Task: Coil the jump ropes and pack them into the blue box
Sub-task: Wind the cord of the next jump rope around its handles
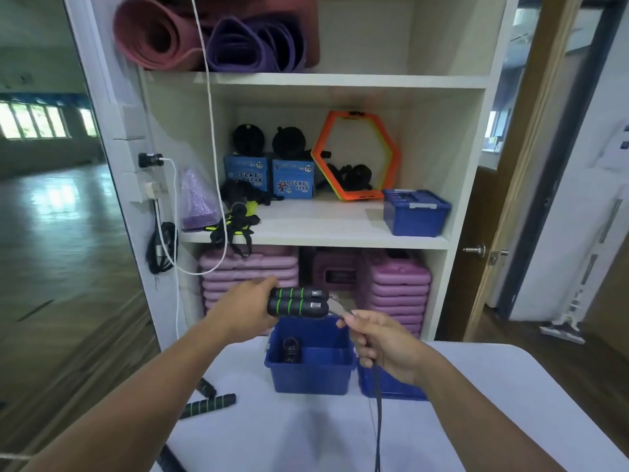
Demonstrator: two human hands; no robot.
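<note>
The cord, hanging over the surface, is pinched in the curled fingers of the right hand. Both green-ringed handles are clasped together in the left hand above the blue box.

ahead of me the white shelf unit carries a pink rolled mat and a purple rolled mat at the left end of its top shelf. on the middle shelf, two blue lucky star cartons sit toward the back, with an orange hexagon ring leaning just right of them. stacked pink boards fill the bottom shelf. a white cable hangs down the left side.
</note>
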